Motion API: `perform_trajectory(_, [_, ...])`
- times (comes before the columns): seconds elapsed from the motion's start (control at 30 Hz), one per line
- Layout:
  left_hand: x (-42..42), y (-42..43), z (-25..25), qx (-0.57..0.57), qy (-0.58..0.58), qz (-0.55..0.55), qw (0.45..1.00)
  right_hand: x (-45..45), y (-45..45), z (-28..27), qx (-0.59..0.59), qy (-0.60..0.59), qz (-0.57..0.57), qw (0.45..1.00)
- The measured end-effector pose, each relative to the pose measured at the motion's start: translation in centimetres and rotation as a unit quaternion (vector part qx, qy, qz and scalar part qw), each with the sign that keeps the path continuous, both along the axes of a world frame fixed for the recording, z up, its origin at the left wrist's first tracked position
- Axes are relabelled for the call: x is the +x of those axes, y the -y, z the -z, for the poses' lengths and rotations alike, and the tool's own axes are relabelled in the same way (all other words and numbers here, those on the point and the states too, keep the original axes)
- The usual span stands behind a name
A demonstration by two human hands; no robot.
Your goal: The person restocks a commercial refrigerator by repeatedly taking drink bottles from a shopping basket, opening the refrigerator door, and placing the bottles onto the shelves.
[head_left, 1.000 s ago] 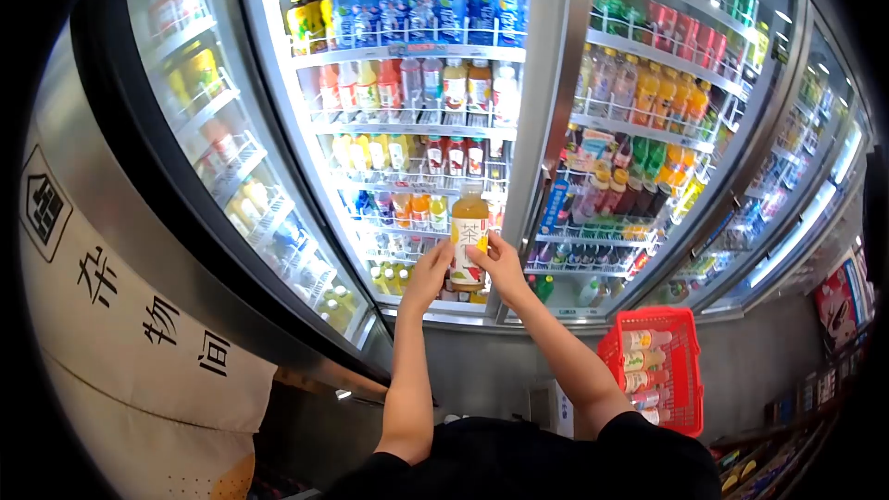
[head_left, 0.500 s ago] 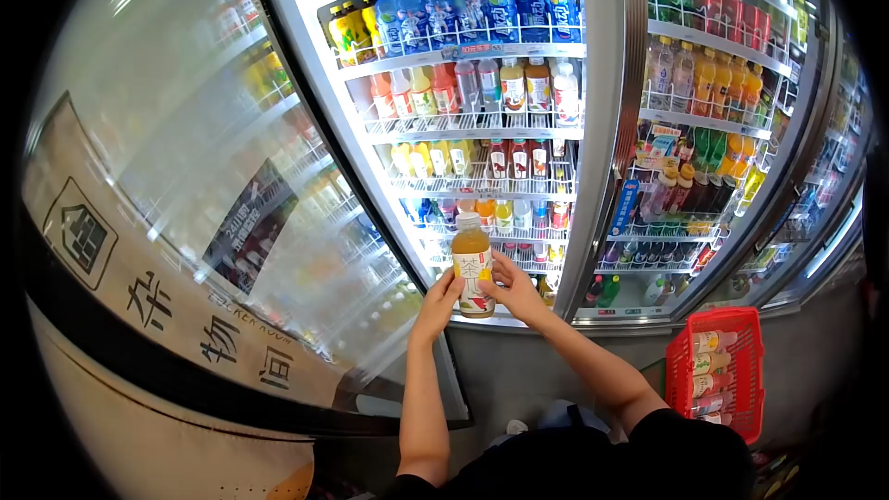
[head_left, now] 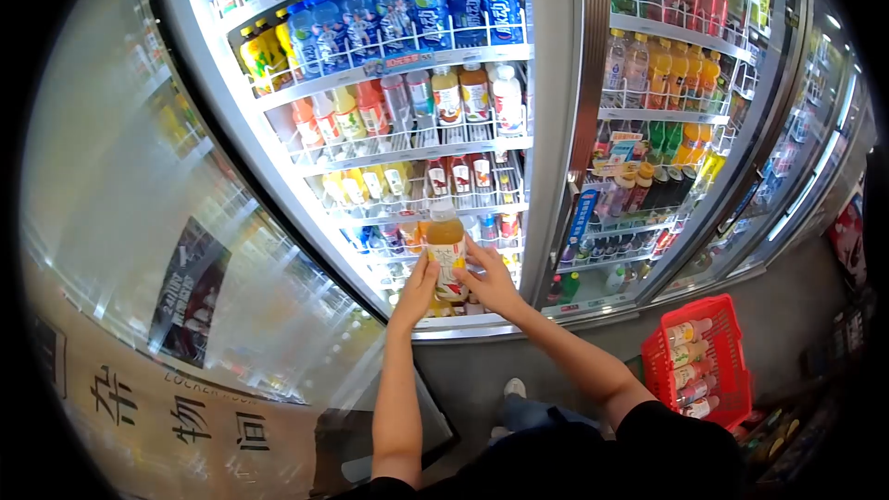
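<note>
A tea bottle with a white cap, amber drink and a pale printed label stands upright before me, in front of the lit fridge shelves. My left hand grips its lower left side. On the right side, the fingers of my right hand are pressed to the label. Behind the bottle, the lower shelf carries more drinks and is partly hidden by it.
To my left the glass fridge door stands open. A red basket holding several bottles sits on the floor at my right. Blue bottles line an upper shelf. Another drinks fridge adjoins on the right.
My view has turned, so the fridge and basket appear further left. Both hands still hold the tea bottle, whose label has rotated a little.
</note>
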State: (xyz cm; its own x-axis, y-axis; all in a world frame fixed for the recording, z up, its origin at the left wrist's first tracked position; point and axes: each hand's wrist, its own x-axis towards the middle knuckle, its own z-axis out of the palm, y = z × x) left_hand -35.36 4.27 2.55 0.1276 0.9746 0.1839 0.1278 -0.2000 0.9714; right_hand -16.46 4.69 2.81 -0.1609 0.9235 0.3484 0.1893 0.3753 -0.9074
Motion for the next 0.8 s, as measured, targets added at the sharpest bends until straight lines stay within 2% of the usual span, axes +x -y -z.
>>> perform_trajectory(0.07, [1.5, -2.1, -1.9, -0.020, -0.011, 0.014, 1.000, 1.1, -2.0, -1.3, 0.014, -0.031, 0.014, 0.999])
perform_trajectory(0.13, [3.2, -3.8, -4.5, 0.065, -0.018, 0.011, 0.998, 1.8, -4.8, -2.5, 0.045, -0.055, 0.012, 0.997])
perform_trajectory(0.17, [3.2, -6.4, -3.3, 0.106, -0.043, -0.010, 0.993, 2.3, -6.1, -3.0, 0.041, -0.060, 0.015, 0.997])
perform_trajectory(0.27, [3.6, -10.1, -5.9, 0.238, -0.227, -0.079, 0.941, 3.0, -8.9, -5.8, 0.032, -0.052, 0.037, 0.997])
perform_trajectory(0.33, [4.1, -11.7, -7.6, 0.235, -0.224, -0.089, 0.942, 3.3, -11.2, -6.9, 0.056, -0.078, 0.025, 0.995])
perform_trajectory(0.37, [4.5, -12.6, -8.2, 0.235, -0.223, -0.092, 0.942, 3.5, -12.3, -7.3, 0.068, -0.050, 0.040, 0.996])
perform_trajectory(0.5, [5.5, -17.3, -7.9, 0.259, -0.205, -0.101, 0.938, 4.4, -15.6, -8.9, 0.072, -0.071, 0.033, 0.994])
perform_trajectory(0.53, [5.4, -17.9, -8.2, 0.253, -0.216, -0.092, 0.939, 4.3, -16.4, -8.8, 0.126, -0.078, 0.036, 0.988])
perform_trajectory(0.6, [6.0, -18.8, -8.9, 0.239, -0.204, -0.096, 0.944, 4.8, -17.4, -9.1, 0.091, -0.055, 0.039, 0.994])
perform_trajectory(0.67, [6.5, -19.5, -9.9, 0.260, -0.189, -0.104, 0.941, 5.4, -18.5, -9.8, 0.097, -0.040, 0.034, 0.994])
perform_trajectory(0.73, [6.7, -20.5, -10.7, 0.230, -0.187, -0.083, 0.951, 5.3, -19.5, -10.3, 0.128, -0.036, 0.057, 0.989])
perform_trajectory(0.8, [7.1, -22.4, -10.6, 0.278, -0.185, -0.076, 0.940, 5.6, -20.6, -10.8, 0.128, -0.012, 0.089, 0.988])
